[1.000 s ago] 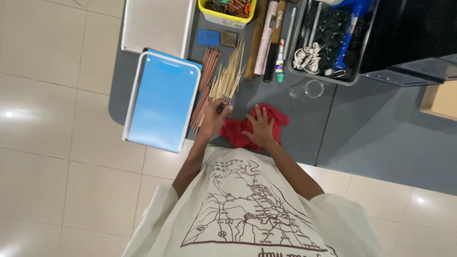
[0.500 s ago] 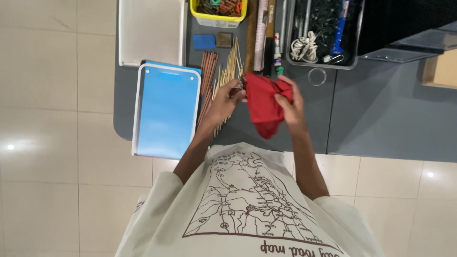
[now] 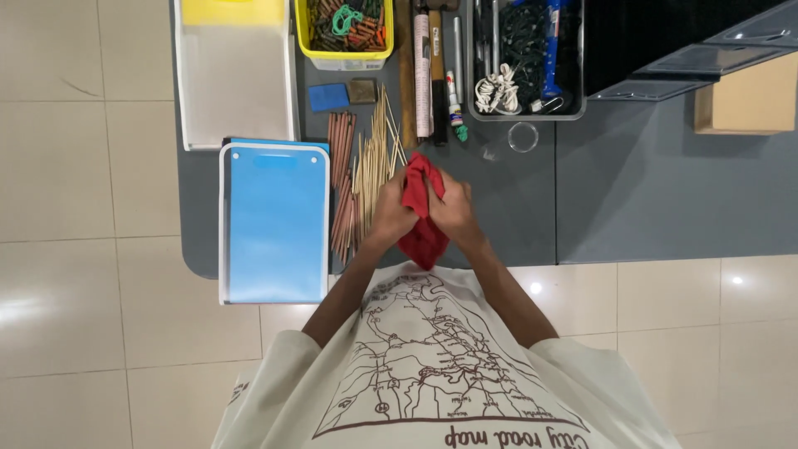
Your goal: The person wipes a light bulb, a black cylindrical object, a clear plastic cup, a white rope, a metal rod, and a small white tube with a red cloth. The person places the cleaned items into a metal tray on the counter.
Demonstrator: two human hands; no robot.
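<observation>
Head view shows a red cloth (image 3: 422,218) bunched up between both hands above the near edge of the grey tabletop (image 3: 515,199). Left hand (image 3: 392,214) grips the cloth's left side with its fingers closed around the fabric; right hand (image 3: 451,214) clamps the right side the same way, and the two hands press close together. Just left of them lies a bundle of thin wooden skewers (image 3: 374,158) and brown sticks (image 3: 341,179). Further left sits a blue cutting board (image 3: 274,224). Farther away stand a yellow bin of coloured clips (image 3: 345,29), a white tray (image 3: 237,91) and a grey tool tray (image 3: 524,54).
</observation>
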